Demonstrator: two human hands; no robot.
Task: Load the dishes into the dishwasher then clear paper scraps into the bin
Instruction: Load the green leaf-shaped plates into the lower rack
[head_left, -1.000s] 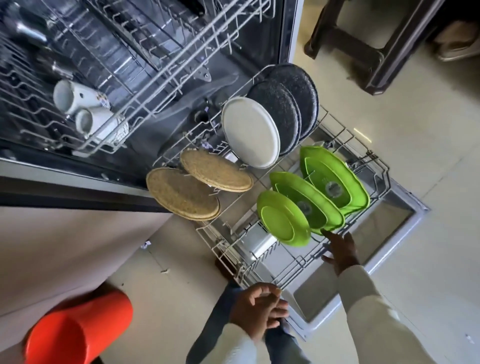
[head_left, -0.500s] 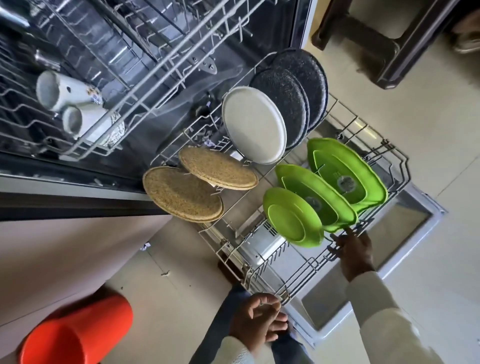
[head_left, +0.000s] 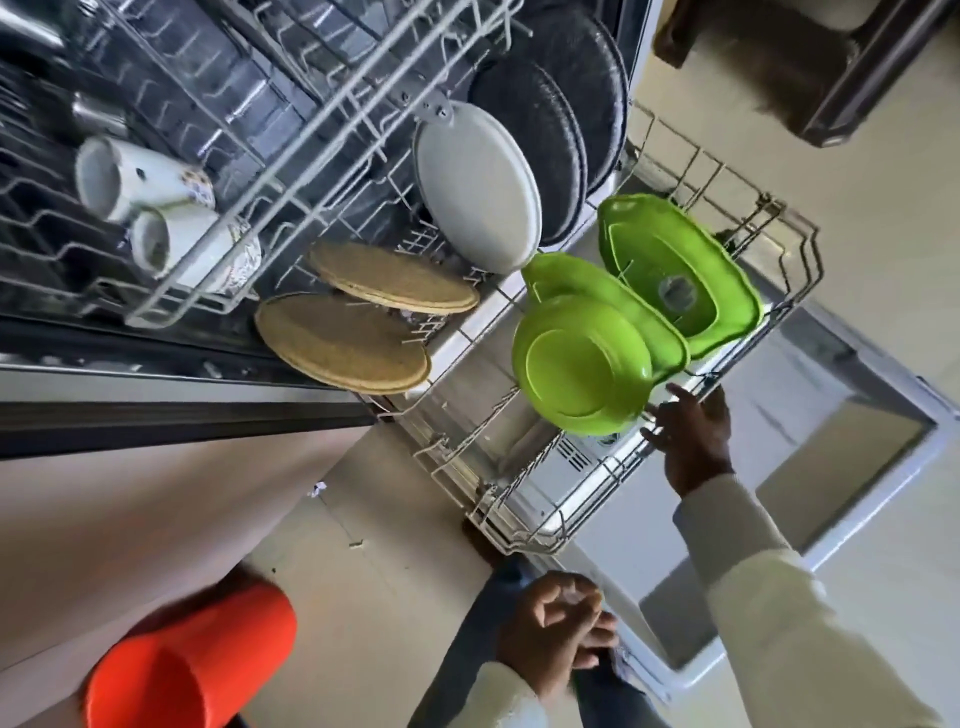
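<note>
right hand (head_left: 693, 439): straight fingers on lower rack (head_left: 524, 538) front rim
left hand (head_left: 553, 623): loose curl, empty
green plates (head_left: 582, 358): 3
woven plates (head_left: 343, 343): 2

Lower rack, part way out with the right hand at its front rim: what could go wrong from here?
1. The front woven mat overhangs the lower rack's left side; it may catch the dishwasher frame on a push in.
2. The green plates lean close together beside the right hand; a hard shove could tip them.
3. The grey plate seems to top out near the upper rack; it could snag.
</note>
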